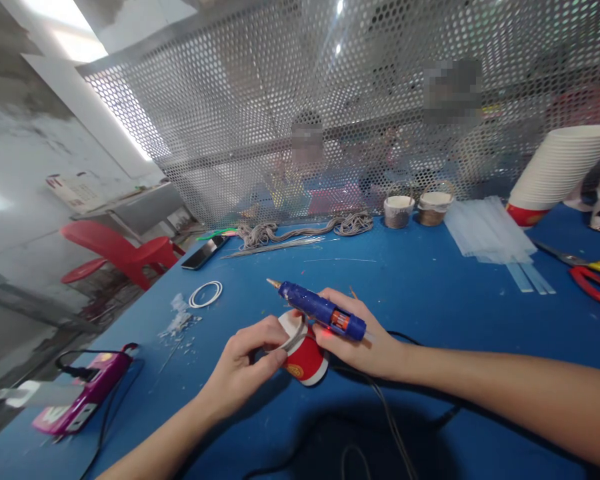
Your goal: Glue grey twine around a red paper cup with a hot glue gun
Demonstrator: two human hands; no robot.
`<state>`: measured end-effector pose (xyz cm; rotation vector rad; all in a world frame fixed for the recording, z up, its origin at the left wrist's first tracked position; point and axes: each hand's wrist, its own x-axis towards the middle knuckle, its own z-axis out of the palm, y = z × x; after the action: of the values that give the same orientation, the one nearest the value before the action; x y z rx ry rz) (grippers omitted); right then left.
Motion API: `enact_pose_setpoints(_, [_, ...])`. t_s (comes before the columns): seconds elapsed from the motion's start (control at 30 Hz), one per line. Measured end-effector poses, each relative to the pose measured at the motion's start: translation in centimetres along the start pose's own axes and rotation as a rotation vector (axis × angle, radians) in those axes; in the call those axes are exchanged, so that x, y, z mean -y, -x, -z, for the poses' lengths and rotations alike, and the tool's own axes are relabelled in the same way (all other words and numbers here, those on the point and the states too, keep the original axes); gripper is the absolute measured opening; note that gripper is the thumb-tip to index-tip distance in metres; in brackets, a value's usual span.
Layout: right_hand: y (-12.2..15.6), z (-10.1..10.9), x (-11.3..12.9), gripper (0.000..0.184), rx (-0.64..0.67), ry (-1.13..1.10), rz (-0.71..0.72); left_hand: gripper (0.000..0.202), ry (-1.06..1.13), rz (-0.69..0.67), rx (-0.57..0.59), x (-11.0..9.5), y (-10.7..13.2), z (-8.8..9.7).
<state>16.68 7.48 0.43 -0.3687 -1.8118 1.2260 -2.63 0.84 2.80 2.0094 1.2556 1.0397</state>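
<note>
A red and white paper cup (pixel 307 360) lies tilted between my hands, low over the blue table. Grey cord (pixel 296 333) runs across the cup's side. My left hand (pixel 253 350) is closed, with thumb and fingers pinching the cord against the cup. In my right hand (pixel 357 333) is a blue glue gun (pixel 320 310), its metal nozzle pointing up and left, away from the cup. A glue stick pokes out of its rear end. The right fingertips are partly hidden behind the gun and seem to touch the cup.
Along the back stand grey cord bundles (pixel 260 235), a phone (pixel 205 252), two wrapped cups (pixel 398 211) and translucent sheets (pixel 490 230). Stacked paper cups (pixel 565 163) and scissors (pixel 590 267) are at right. Left are white rings (pixel 205 294), glue scraps (pixel 180 320) and a purple power strip (pixel 87 393).
</note>
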Motion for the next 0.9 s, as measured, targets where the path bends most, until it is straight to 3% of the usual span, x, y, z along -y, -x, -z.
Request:
enact_pose_setpoints(0.1, [-0.1, 0.1, -0.4, 0.014, 0.020, 0.043, 0.024, 0.016, -0.071, -0.050, -0.047, 0.1, -0.1, 0.1])
enact_pose_setpoints(0.27, [0.0, 0.2, -0.6, 0.015, 0.020, 0.086, 0.051, 0.020, -0.389, -0.202, -0.222, -0.3, -0.4, 0.2])
enact_pose_setpoints(0.4, [0.2, 0.0, -1.0, 0.016, 0.012, 0.124, 0.082, 0.020, -0.549, -0.338, -0.270, -0.8, -0.2, 0.0])
enact_pose_setpoints(0.5, [0.5, -0.1, -1.5, 0.017, 0.028, 0.150, 0.108, 0.019, -0.605, -0.361, -0.277, -0.9, -0.1, -0.3])
enact_pose_setpoints(0.7, [0.7, -0.3, -1.7, 0.019, 0.037, 0.166, 0.122, 0.014, -0.517, -0.256, -0.233, -0.7, -0.1, -0.8])
enact_pose_setpoints(0.9, [0.5, -0.5, -0.9, 0.012, -0.141, 0.230, 0.069, 0.010, -0.298, 0.116, -0.322, -0.2, 0.0, -1.0])
